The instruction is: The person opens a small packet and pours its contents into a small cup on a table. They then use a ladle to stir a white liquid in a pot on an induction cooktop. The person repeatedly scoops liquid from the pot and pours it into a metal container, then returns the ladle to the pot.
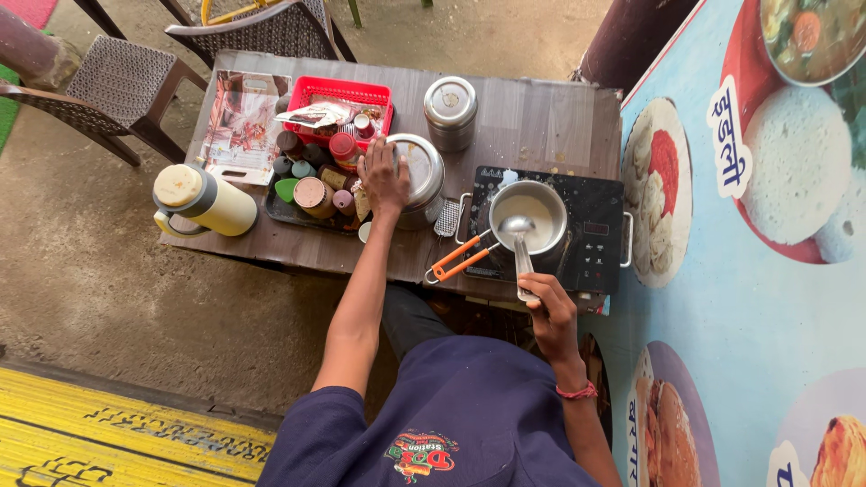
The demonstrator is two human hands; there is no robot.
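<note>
Seen from overhead, a person in a dark blue shirt works at a small brown table (541, 117) beside a painted food stall wall. The right hand (548, 307), a red thread at its wrist, is closed around the handle of a steel ladle (519, 236) whose bowl hangs just over a steel saucepan (532, 212) of pale milky liquid. The pan sits on a black induction cooktop (595, 243), with orange-handled tongs (460, 261) clipped at its rim. The left hand (383, 176) lies flat, fingers spread, on the lid of a round steel container (419, 171) next to a tray of small jars (311, 194). A cream flask (203, 198), a red basket (347, 95) and a second steel canister (450, 106) stand nearby. Judging by the ladle's long reach, a level bowl and slow strokes would keep the liquid off the cooktop, while the flat palm steadies the container.
</note>
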